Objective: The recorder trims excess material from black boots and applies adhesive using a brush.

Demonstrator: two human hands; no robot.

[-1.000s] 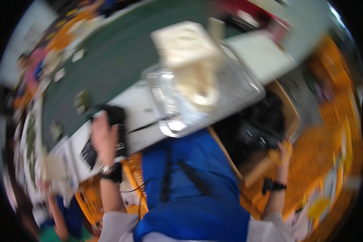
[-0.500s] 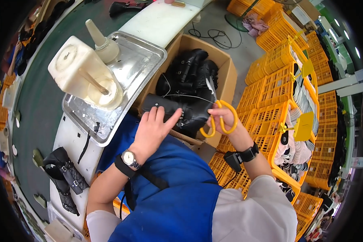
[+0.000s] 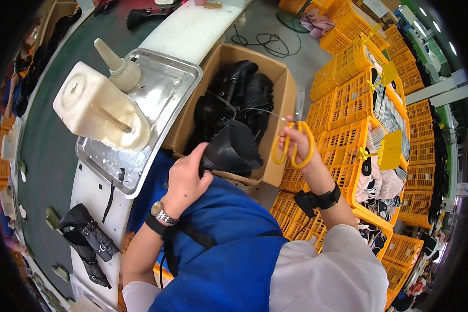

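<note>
1. Black boot: tilted since the earlier frame, opening exposed; gripped by left hand at the near side of cardboard box.
2. Yellow-handled scissors: held in right hand.

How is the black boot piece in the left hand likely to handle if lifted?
The black boot piece would probably bend easily: its wall looks thin at the open end. Hollow there, it is likely light for its size. Its smooth, faintly shiny surface may slide a little.
</note>
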